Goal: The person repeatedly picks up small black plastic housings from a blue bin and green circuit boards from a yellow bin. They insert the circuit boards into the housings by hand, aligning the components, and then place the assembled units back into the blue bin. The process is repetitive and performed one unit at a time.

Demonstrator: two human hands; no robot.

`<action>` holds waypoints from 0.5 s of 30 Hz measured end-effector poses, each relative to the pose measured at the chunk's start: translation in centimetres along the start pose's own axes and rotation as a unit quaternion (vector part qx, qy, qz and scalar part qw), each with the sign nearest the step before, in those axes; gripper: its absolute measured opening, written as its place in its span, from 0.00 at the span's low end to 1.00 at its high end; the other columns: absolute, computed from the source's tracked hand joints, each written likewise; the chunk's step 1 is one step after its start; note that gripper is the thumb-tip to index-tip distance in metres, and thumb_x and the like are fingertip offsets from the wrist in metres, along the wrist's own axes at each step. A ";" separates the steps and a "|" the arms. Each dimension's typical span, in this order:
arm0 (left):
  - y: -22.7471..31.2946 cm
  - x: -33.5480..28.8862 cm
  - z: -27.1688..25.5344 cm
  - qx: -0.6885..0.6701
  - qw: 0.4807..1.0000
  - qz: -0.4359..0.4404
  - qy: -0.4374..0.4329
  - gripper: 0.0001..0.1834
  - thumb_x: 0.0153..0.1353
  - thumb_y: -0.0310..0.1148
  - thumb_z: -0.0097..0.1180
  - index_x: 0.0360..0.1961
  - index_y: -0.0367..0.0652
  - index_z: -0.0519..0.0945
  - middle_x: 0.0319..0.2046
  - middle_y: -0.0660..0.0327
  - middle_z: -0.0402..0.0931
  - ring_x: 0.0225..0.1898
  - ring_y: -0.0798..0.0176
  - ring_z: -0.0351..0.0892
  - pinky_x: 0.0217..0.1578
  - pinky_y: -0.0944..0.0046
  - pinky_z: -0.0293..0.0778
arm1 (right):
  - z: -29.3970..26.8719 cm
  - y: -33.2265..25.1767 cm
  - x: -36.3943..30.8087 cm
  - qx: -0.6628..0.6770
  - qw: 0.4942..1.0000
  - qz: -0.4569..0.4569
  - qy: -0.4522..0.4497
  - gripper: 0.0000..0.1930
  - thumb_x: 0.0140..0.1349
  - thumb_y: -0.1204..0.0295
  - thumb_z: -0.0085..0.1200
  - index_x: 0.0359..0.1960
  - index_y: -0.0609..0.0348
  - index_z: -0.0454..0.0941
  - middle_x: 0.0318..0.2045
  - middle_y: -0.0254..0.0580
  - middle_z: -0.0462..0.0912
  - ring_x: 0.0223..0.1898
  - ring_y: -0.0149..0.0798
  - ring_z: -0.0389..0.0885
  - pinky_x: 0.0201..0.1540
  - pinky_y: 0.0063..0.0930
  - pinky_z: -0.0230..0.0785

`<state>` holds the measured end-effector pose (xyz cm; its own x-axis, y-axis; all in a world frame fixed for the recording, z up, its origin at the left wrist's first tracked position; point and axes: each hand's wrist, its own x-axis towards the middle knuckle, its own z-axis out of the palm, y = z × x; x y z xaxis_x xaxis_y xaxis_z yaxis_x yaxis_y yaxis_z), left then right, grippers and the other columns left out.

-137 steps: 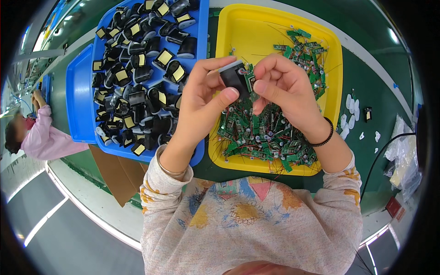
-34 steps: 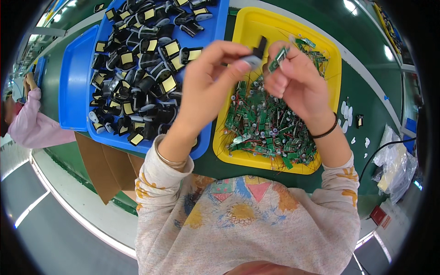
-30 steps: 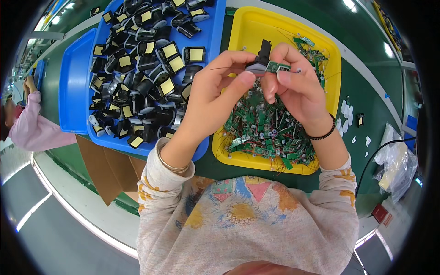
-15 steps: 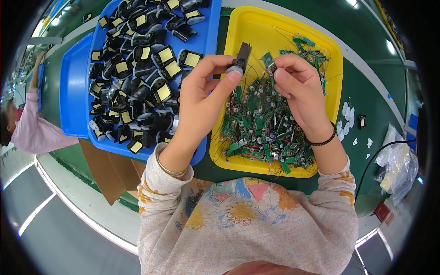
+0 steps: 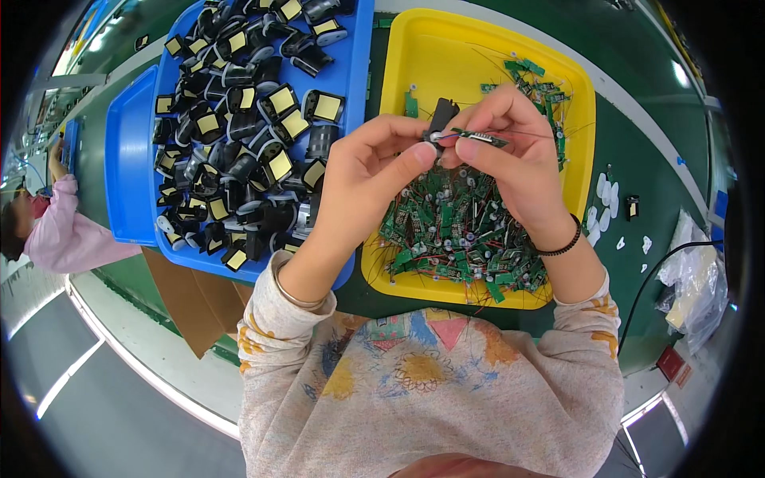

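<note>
My left hand (image 5: 381, 159) is closed on a black plastic housing (image 5: 443, 116), held over the yellow tray (image 5: 438, 36). Pinched in the fingers of my right hand (image 5: 514, 143) is a small green circuit board (image 5: 481, 138) with thin wires. The board's wired end meets the housing's near end, where fingertips of both hands come together. Exactly how the two parts touch is hidden by my fingers. Beneath my hands, the yellow tray holds a heap of green circuit boards (image 5: 446, 231) with red and black wires.
A blue tray (image 5: 362, 48) on the left is piled with black housings (image 5: 239, 103) bearing pale yellow pads. White oval pieces (image 5: 607, 199), a single black part (image 5: 632, 207) and a clear plastic bag (image 5: 692, 279) lie at right. A person in pink (image 5: 72, 231) sits far left.
My hands have drawn together. The circuit board has moved down and turned to lie nearly level, its end now at the housing, which has shifted right and slightly down.
</note>
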<state>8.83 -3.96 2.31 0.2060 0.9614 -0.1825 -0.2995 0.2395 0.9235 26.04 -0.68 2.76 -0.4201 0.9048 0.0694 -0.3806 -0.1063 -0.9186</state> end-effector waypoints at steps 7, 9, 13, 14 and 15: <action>-0.3 -0.1 0.1 -0.005 0.994 0.101 0.050 0.13 0.49 0.20 0.58 0.37 0.34 0.71 0.39 0.59 0.71 0.39 0.68 0.73 0.41 0.69 0.71 | 0.7 0.5 -0.2 -0.052 0.997 -0.047 0.031 0.06 0.52 0.82 0.54 0.32 0.63 0.71 0.35 0.40 0.74 0.36 0.28 0.73 0.37 0.19 0.70; -0.3 0.0 0.3 -0.003 0.991 0.129 0.042 0.13 0.48 0.19 0.58 0.36 0.34 0.71 0.39 0.59 0.69 0.39 0.68 0.73 0.40 0.69 0.71 | 1.1 0.7 -0.3 -0.078 0.994 -0.063 0.047 0.06 0.51 0.82 0.55 0.31 0.64 0.71 0.34 0.40 0.74 0.35 0.28 0.73 0.36 0.18 0.70; -0.4 -0.1 0.2 0.002 0.991 0.127 0.038 0.13 0.48 0.18 0.57 0.36 0.35 0.71 0.39 0.59 0.69 0.40 0.68 0.72 0.41 0.69 0.71 | 0.8 1.1 -0.2 -0.244 0.952 -0.177 0.051 0.05 0.49 0.82 0.56 0.27 0.65 0.72 0.31 0.41 0.75 0.33 0.29 0.74 0.33 0.17 0.69; -0.4 -0.1 0.2 0.002 0.991 0.131 0.038 0.13 0.48 0.18 0.57 0.36 0.35 0.71 0.39 0.59 0.69 0.41 0.68 0.71 0.41 0.69 0.71 | 0.9 1.0 -0.2 -0.254 0.946 -0.193 0.053 0.05 0.48 0.82 0.57 0.26 0.65 0.72 0.31 0.41 0.75 0.32 0.29 0.74 0.33 0.17 0.69; -0.5 -0.1 0.1 0.003 0.990 0.135 0.038 0.13 0.48 0.18 0.57 0.36 0.35 0.71 0.39 0.59 0.69 0.41 0.68 0.71 0.41 0.69 0.71 | 0.9 0.9 -0.2 -0.264 0.940 -0.208 0.055 0.05 0.48 0.82 0.57 0.26 0.65 0.73 0.30 0.41 0.75 0.32 0.30 0.74 0.32 0.17 0.68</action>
<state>9.06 -4.18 1.94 0.0488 0.9977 0.0474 -0.3293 -0.0287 0.9438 24.98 -1.30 2.24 -0.2274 0.8627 0.4518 -0.0187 0.4600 -0.8877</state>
